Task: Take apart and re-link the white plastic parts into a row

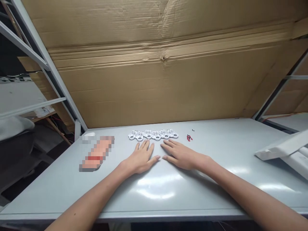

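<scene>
Far left of the frame, a grey cloth [14,128] over a dark seat [14,154], and above it a slanted metal rack strut [49,65] against a big cardboard sheet [154,70] that fills the upper part of the view. Along the left of the grey counter [60,189], a small white lump [88,136], partly blurred, and beside it a long pixelated patch [96,154], too blurred to name.

Centre left, the left hand [141,157] flat on the counter, palm down, holding nothing. Fingers [144,146] spread apart, tips just short of the far row, with no clear contact. Along the top centre, six white plastic pieces [153,134] in a neat side-by-side line, each with round holes, all untouched and out of both hands. Centre right, the right hand [183,155], also flat and empty, its fingers spread apart, thumb just beside the left thumb.

Right of the row, a small cluster of red bits [189,138], with a tiny black bit [193,130] just above it, both well clear of the right hand. Far right, stacked white foam slabs [284,150] at the counter's edge. No piece lifted at this moment; both hands at rest just below the row.
</scene>
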`<state>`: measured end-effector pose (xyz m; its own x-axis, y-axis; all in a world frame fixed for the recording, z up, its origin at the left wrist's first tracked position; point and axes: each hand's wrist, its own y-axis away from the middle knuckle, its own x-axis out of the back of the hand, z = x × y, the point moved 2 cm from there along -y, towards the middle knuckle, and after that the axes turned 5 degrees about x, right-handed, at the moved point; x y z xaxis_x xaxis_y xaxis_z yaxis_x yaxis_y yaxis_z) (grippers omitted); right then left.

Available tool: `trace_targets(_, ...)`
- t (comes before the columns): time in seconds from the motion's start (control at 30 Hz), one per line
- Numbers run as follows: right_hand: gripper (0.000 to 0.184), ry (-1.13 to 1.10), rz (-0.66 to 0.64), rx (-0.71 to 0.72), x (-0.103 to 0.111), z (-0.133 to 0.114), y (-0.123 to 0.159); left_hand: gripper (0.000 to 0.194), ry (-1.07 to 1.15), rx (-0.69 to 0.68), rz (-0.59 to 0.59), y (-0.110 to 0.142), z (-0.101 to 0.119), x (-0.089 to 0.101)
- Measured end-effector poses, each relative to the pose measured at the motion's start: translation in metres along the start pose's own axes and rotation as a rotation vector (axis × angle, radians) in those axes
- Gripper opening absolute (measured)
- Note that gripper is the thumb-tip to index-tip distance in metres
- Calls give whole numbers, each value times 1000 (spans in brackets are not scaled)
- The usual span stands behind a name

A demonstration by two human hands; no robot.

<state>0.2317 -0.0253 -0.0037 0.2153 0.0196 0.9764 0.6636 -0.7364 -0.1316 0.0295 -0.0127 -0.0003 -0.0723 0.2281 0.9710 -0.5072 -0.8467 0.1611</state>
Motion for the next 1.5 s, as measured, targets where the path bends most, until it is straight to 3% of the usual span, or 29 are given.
trace_targets(0.37, 57, -68, -61, -14, 10, 1, 0, 56, -30, -54, 4, -2, -5, 6)
trace_targets(0.57, 50, -159, -7, 18, 12, 5, -1, 59, 108, -30, 274, -7, -8, 12)
trace_targets(0.7, 53, -140, -33, 0, 15, 4, 1, 65, 100, 14, 429, -12, -21, 19)
trace_targets(0.8, 56, -134, -52, -12, 17, 2, 2, 52, 106, 52, 559, -17, -38, 26)
trace_targets(0.87, 57, -124, -65, -20, 17, 2, 2, 40, 116, 151, 634, -20, -54, 29)
trace_targets(0.93, 56, -115, -74, -24, 17, 3, 2, 54, 139, 198, 613, -24, -69, 28)
trace_targets(1.0, 54, -113, -72, -17, 16, 3, 1, 63, 148, 152, 535, -28, -79, 25)
trace_targets(1.13, 50, -121, -55, -3, 17, 2, 1, 58, 141, 85, 355, -33, -91, 16)
trace_targets(1.23, 42, -163, -21, -26, 24, 4, 3, 57, 142, 85, 337, -34, -95, 13)
trace_targets(1.37, 33, -217, 170, -193, 37, 27, 7, 64, 96, 135, 375, -34, -100, 14)
trace_targets(1.5, 32, -163, 416, -478, 43, 70, 17, 64, 52, 149, 437, -34, -102, 15)
